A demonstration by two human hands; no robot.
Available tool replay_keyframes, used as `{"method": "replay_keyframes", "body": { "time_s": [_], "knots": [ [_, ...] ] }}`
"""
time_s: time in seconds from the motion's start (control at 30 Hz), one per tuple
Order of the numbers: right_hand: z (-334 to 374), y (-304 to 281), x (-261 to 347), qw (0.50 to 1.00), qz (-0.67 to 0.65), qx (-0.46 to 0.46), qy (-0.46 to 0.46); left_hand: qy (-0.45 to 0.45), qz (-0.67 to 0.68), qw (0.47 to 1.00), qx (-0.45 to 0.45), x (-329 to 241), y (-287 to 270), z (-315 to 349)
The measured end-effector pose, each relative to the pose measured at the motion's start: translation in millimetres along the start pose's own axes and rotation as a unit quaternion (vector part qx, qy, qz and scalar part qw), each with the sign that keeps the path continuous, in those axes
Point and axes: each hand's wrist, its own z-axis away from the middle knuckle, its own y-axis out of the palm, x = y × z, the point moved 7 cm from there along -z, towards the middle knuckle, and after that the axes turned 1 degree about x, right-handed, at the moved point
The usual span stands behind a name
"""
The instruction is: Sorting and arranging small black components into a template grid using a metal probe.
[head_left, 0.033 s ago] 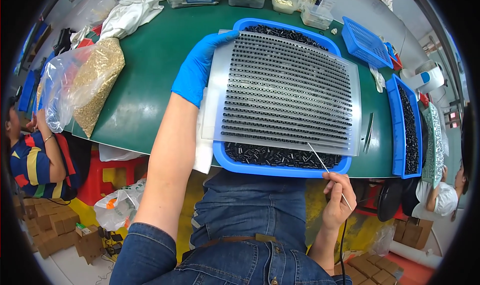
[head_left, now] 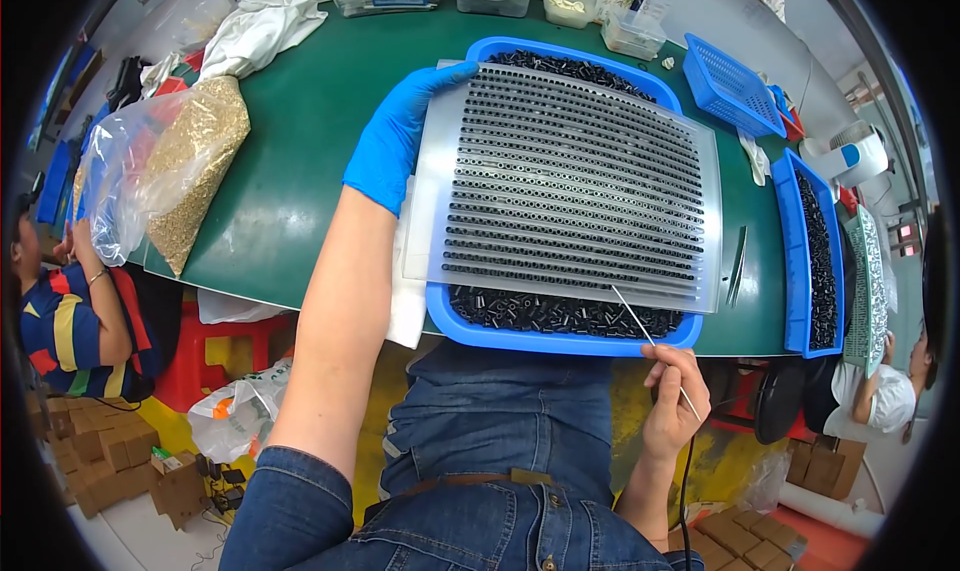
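My left hand, in a blue glove, grips the upper left corner of a translucent plate with its thumb on top. Rows of small black cylindrical parts fill the slots across the plate. Beneath it is a blue tray heaped with loose black parts. Bare and closed, my right hand pinches a thin metal rod near the tray's front right edge. The rod's tip points at the lowest rows, near the plate's front edge; whether it touches a part I cannot tell.
Metal tweezers lie right of the plate, beside a long blue bin of black parts. A blue basket stands far right. On the left sits a clear bag of golden bits. Co-workers sit at both sides.
My right hand and the rod have shifted very slightly left. The plate and my left hand stay as they were.
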Motion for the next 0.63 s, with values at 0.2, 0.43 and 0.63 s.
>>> {"method": "replay_keyframes", "body": {
  "time_s": [0.2,0.43,0.63],
  "knots": [
    [-4.1,3.8,0.9,1.000,-0.007,0.016,-0.002,-0.004,-0.003,1.000,0.010,0.1,-0.2,-0.2],
    [1.7,9.3,20.0,0.997,-0.045,0.014,-0.067,0.005,-0.005,1.000,0.001,-1.4,0.8,0.8],
    [9.1,38.9,29.5,0.993,-0.092,0.055,-0.056,0.005,-0.020,1.000,0.010,-3.6,6.8,0.9]
  ]
}}
